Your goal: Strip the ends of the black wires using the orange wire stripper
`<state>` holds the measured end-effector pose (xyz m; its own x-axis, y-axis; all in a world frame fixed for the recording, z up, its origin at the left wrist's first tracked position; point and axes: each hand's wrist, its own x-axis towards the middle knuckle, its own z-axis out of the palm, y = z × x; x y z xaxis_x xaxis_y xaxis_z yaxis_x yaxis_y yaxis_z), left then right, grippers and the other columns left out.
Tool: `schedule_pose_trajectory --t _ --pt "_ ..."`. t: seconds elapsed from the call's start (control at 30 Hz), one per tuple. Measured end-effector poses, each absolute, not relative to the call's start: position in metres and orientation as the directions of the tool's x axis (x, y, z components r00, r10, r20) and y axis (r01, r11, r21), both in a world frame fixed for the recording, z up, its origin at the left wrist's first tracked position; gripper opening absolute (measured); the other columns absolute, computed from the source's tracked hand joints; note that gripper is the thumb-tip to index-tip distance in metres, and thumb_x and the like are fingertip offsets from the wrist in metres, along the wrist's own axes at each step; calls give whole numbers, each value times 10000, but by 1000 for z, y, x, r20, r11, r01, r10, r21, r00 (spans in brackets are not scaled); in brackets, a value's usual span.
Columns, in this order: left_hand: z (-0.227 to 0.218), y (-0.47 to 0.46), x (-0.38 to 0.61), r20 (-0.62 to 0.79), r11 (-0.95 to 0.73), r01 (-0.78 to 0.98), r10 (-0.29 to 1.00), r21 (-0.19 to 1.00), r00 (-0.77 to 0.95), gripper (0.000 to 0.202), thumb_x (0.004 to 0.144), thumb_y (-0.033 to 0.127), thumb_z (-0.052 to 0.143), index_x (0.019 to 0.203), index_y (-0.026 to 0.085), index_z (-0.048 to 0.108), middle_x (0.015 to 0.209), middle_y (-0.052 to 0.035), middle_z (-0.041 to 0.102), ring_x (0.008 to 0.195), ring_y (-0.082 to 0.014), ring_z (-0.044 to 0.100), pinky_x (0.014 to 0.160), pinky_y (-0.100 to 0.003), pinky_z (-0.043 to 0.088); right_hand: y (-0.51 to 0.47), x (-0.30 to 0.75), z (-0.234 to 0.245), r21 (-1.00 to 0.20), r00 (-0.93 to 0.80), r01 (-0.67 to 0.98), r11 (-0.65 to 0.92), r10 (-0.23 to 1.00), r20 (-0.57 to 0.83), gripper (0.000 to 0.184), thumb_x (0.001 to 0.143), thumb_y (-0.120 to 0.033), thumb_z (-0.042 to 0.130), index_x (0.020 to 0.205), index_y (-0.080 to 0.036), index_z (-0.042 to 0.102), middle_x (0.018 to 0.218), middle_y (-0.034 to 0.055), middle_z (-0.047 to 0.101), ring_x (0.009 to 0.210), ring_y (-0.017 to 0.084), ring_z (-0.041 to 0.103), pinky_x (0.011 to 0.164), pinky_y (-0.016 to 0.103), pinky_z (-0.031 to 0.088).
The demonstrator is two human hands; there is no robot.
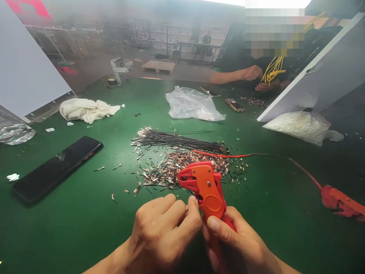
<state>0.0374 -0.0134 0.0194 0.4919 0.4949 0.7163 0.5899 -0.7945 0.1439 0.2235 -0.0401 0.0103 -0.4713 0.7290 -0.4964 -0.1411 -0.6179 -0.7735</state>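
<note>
My right hand (238, 239) grips the handles of an orange wire stripper (203, 188), its jaws pointing away from me over a heap of cut wire scraps (171, 171). My left hand (164, 228) is curled with thumb and fingertips pressed together against the left side of the tool; whether a thin wire is pinched there is too small to tell. Beyond the scraps lies a bundle of thin black wires (179, 140) with bare ends. A red wire (256, 155) runs right from the bundle.
A black phone (57, 169) lies left on the green table (71, 220). A white cloth (85, 109), clear plastic bags (192, 104), a bag of white parts (302, 125) and a red tool (342, 201) lie around. Across the table, another person's hands (253, 73) handle yellow wires (273, 68).
</note>
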Motion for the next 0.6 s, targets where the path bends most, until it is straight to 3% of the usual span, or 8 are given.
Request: schedule_pose_trajectory --t 0.1,0.27,0.47,0.6 --pt "15 -14 37 721 -801 579 493 156 487 197 936 73 454 981 44 644 558 -6 540 515 -142 375 480 -285 283 -43 221 17 -754 -406 -165 -636 740 -536 540 730 -702 667 763 -212 444 488 -55 539 427 95 449 478 236 327" --pt "12 -16 38 718 -798 562 521 217 462 165 893 48 533 1037 47 614 578 1 547 527 -142 364 487 -281 280 -39 221 21 -758 -443 -111 -643 715 -542 546 721 -715 658 710 -191 505 444 -56 502 398 80 394 450 228 277" --pt "17 -14 40 706 -750 618 569 235 423 94 873 41 561 844 122 599 545 22 488 508 -140 325 482 -291 247 -34 225 8 -789 -528 -81 -609 697 -484 569 794 -706 576 572 -191 486 397 -47 457 352 73 358 396 224 228" --pt "12 -18 37 713 -781 577 544 238 443 108 885 31 521 885 98 605 553 17 473 526 -143 324 492 -293 241 -36 228 1 -780 -551 -116 -615 693 -465 581 855 -673 514 550 -178 499 381 -35 464 327 71 357 361 207 223"
